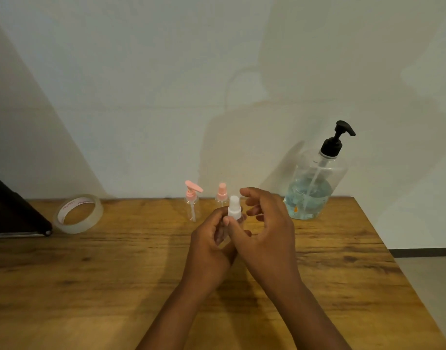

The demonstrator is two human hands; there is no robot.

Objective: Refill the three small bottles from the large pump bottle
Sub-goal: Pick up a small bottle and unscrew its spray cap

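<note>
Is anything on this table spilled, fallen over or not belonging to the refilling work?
Nothing is spilled or fallen: the pump bottle and the two pink-topped bottles stand upright. Only the tape roll at the left and the dark object beside it seem unrelated to refilling.

The clear adhesive tape roll (78,213) carries repeated pink lettering on its white inner core; the characters are too blurred to read. No other text, number or sign is legible.

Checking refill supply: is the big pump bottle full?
No. The large pump bottle is partly full: blue liquid fills only its lower part, clear above.
</note>
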